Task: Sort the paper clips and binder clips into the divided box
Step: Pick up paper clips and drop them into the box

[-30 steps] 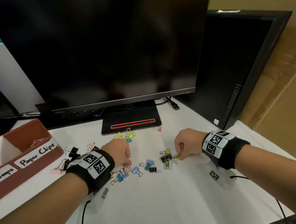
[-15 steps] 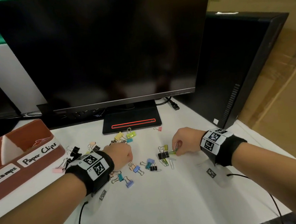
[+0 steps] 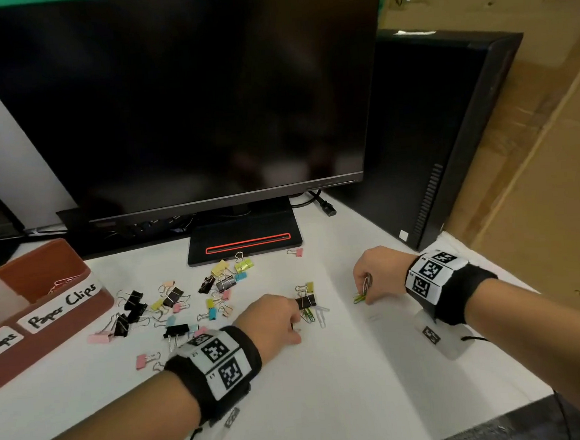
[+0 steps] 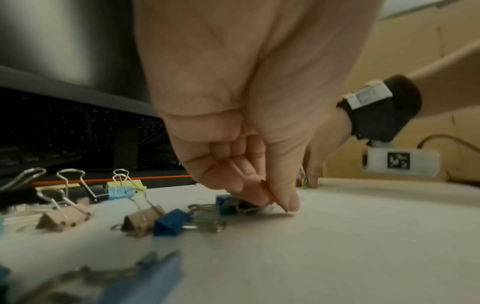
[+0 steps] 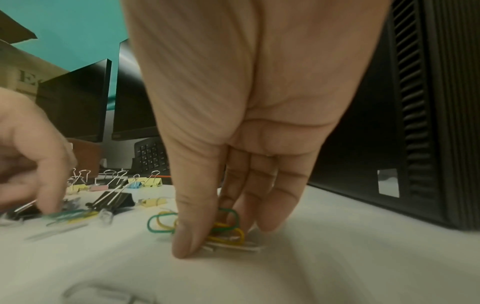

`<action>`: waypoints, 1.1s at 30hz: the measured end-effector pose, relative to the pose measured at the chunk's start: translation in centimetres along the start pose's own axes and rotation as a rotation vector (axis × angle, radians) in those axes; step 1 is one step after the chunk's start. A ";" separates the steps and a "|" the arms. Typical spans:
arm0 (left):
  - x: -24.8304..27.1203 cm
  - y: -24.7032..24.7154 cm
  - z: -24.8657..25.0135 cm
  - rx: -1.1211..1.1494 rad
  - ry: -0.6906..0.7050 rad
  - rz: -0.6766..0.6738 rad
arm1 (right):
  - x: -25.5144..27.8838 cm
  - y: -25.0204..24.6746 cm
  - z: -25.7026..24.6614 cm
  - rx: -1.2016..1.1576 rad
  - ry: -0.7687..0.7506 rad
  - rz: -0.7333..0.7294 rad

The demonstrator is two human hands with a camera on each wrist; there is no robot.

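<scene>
A brown divided box [image 3: 65,316] labelled "Paper Clips" and "Clamps" stands at the left. Several coloured and black binder clips [image 3: 174,296] lie scattered on the white table between the box and my hands. My left hand [image 3: 295,327] is down at a small heap of green paper clips [image 3: 309,316] beside a black binder clip [image 3: 306,301]. In the left wrist view its thumb and forefinger [image 4: 275,205] pinch a pale wire piece, apparently a paper clip. My right hand [image 3: 364,295] pinches a bunch of green, yellow and white paper clips [image 5: 228,232] against the table.
A dark monitor [image 3: 188,106] on a black stand [image 3: 245,245] fills the back. A black PC tower [image 3: 446,123] stands close behind my right hand. Cardboard [image 3: 554,184] lines the right side. The table's front edge [image 3: 501,414] runs near my right forearm.
My right hand has moved right, taking its bunch of paper clips away from the heap. My left hand has shifted right to the paper clips by the black binder clip.
</scene>
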State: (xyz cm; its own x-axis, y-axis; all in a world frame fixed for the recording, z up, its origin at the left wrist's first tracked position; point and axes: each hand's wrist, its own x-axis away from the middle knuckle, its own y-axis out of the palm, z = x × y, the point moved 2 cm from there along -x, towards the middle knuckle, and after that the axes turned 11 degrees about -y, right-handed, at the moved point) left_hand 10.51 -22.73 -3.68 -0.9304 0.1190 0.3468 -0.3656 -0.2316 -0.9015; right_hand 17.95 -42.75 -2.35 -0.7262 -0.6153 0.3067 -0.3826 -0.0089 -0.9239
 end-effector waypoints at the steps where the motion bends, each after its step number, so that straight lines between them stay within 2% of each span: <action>1: -0.3 0.1 -0.1 -0.034 -0.011 0.012 | -0.1 0.1 -0.1 -0.003 -0.005 0.002; 14: -2.0 -0.5 -1.7 -0.061 -0.021 0.022 | -1.8 0.4 -0.8 -0.033 -0.084 -0.026; 16: -1.9 -0.8 -1.9 -0.053 0.010 0.044 | -1.8 0.3 -1.0 -0.032 -0.105 -0.034; 19: -1.7 -0.9 -1.3 0.018 0.133 0.030 | -1.5 0.1 -0.9 -0.036 -0.113 -0.049; 22: -2.1 -0.7 -0.1 -0.025 0.227 0.028 | -0.9 -0.3 -0.5 -0.052 -0.110 -0.069; 28: -3.1 -0.7 0.6 -0.033 0.218 0.080 | 0.7 -0.7 -0.2 -0.089 -0.114 -0.115; 33: -3.3 -0.4 0.6 -0.084 0.238 0.083 | 0.9 0.8 -0.6 -0.061 -0.145 -0.130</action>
State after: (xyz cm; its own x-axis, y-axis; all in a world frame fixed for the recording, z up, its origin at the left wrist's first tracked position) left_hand 13.74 -23.63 -4.27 -0.9208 0.3292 0.2093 -0.2760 -0.1707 -0.9459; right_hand 16.63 -42.81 -2.69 -0.5807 -0.7189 0.3821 -0.5047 -0.0503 -0.8618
